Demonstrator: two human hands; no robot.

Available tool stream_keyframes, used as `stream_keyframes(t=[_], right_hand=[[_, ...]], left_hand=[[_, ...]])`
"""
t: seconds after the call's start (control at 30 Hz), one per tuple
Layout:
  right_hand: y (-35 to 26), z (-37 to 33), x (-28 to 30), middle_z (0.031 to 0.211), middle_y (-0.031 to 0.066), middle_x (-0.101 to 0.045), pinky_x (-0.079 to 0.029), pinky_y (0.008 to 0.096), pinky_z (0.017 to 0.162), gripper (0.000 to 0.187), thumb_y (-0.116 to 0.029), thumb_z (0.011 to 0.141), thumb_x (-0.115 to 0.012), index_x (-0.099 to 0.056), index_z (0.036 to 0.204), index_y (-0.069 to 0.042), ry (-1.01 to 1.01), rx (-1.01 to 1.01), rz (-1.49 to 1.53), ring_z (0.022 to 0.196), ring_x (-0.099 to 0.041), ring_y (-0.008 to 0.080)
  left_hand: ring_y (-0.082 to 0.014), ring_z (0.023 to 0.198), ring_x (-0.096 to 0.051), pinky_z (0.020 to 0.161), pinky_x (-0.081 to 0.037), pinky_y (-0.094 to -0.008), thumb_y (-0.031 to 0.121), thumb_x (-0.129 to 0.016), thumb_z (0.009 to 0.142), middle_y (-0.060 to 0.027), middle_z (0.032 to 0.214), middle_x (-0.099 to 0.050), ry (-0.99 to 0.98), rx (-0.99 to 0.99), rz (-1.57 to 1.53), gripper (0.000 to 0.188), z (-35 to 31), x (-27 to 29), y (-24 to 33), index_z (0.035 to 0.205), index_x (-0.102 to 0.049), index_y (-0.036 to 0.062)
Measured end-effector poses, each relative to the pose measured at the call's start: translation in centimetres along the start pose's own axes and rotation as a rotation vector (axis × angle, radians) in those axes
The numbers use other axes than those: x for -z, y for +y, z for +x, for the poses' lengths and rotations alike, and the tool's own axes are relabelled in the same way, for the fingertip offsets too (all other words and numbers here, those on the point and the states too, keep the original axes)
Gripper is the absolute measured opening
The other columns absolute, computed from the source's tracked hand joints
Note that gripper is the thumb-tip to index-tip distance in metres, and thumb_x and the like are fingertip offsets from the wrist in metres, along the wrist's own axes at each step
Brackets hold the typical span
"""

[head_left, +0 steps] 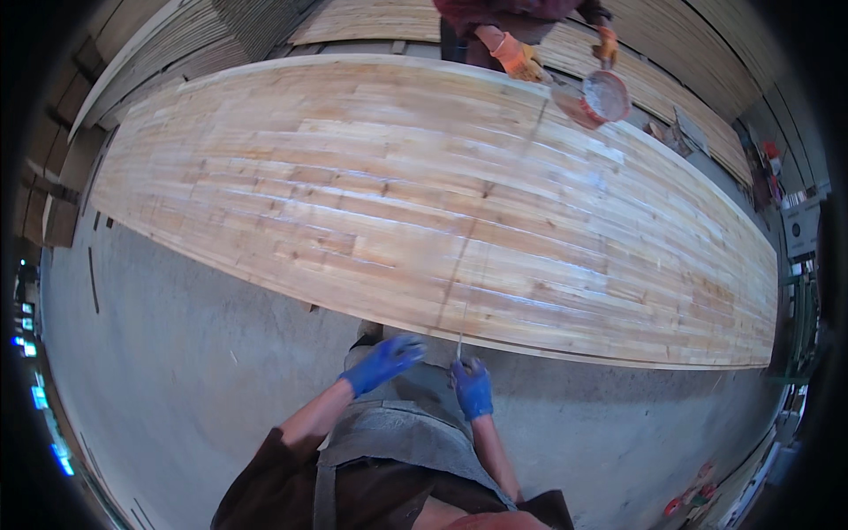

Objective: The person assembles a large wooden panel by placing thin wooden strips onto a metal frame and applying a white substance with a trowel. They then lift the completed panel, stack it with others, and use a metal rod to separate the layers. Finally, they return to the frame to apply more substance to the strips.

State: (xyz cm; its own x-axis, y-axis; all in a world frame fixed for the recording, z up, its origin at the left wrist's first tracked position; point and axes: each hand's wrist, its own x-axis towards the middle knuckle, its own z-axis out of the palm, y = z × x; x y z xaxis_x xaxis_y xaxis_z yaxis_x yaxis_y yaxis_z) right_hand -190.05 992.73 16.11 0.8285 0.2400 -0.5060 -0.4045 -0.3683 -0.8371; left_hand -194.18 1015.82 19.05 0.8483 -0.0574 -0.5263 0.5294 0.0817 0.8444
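My right hand (473, 389), in a blue glove, is closed around a thin, light-coloured stick-like tool (459, 347). The tool points up at the near edge of a large wooden panel (389, 221) made of many joined strips. What kind of tool it is I cannot make out. To its left, my left hand (386, 365), also gloved in blue, hovers just short of the panel's near edge. Its fingers are stretched to the right, slightly blurred, with nothing visible in them. The panel's surface has glossy streaks, and a dark line crosses it from the near edge toward the far side.
Across the panel stands another person in orange gloves (510, 55), holding a red bucket (607, 95) with pale contents. Stacks of boards (177, 53) lie behind, at the far left and far right. Grey concrete floor (203, 353) surrounds me; small red items (685, 499) lie at the lower right.
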Motion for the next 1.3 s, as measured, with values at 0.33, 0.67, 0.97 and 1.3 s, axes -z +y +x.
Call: stream_keyframes(t=[0.33,0.67,0.97,1.3], right_hand=[[-2.2,-16.2,-9.9,0.113,0.0203,-0.069,-0.052,0.0507,0.088,0.047,-0.052,0.095,-0.050,-0.070,0.109,-0.012,-0.103,-0.270,-0.687,0.103,-0.066,0.0413],[4.2,-30.2,-24.3,0.110,0.0161,-0.070,-0.053,0.0494,0.086,0.039,-0.047,0.096,-0.051,-0.070,0.109,-0.015,0.070,-0.354,-0.630,0.099,-0.067,0.0389],[10.6,-40.5,-34.1,0.100,0.0138,-0.071,-0.054,0.0487,0.080,0.029,-0.039,0.093,-0.058,-0.071,0.105,-0.016,0.316,-0.375,-0.410,0.093,-0.067,0.0379],[-1.7,-25.1,-28.1,0.094,0.0147,-0.072,-0.055,0.0458,0.076,0.029,-0.037,0.093,-0.062,-0.072,0.104,-0.012,0.728,-0.319,-0.103,0.086,-0.069,0.0360]], left_hand=[[-0.0281,0.103,-0.068,0.092,-0.056,-0.0417,0.033,-0.043,0.106,-0.0166,0.129,-0.063,-0.661,0.446,-0.548,0.042,8.3,5.0,0.7,0.140,-0.050,0.0088],[-0.0259,0.079,-0.070,0.070,-0.059,-0.0376,0.031,-0.048,0.104,-0.0217,0.107,-0.070,-0.402,0.245,-0.430,0.041,1.6,15.1,0.5,0.131,-0.056,0.0015],[-0.0241,0.074,-0.071,0.070,-0.060,-0.0360,0.031,-0.049,0.103,-0.0164,0.101,-0.072,-0.560,0.089,-0.051,0.039,-1.9,7.5,5.7,0.126,-0.061,0.0017],[-0.0178,0.062,-0.066,0.058,-0.056,-0.0336,0.031,-0.041,0.106,-0.0133,0.095,-0.073,-0.779,0.075,-0.012,0.039,17.9,-8.1,16.6,0.123,-0.062,0.0025]])
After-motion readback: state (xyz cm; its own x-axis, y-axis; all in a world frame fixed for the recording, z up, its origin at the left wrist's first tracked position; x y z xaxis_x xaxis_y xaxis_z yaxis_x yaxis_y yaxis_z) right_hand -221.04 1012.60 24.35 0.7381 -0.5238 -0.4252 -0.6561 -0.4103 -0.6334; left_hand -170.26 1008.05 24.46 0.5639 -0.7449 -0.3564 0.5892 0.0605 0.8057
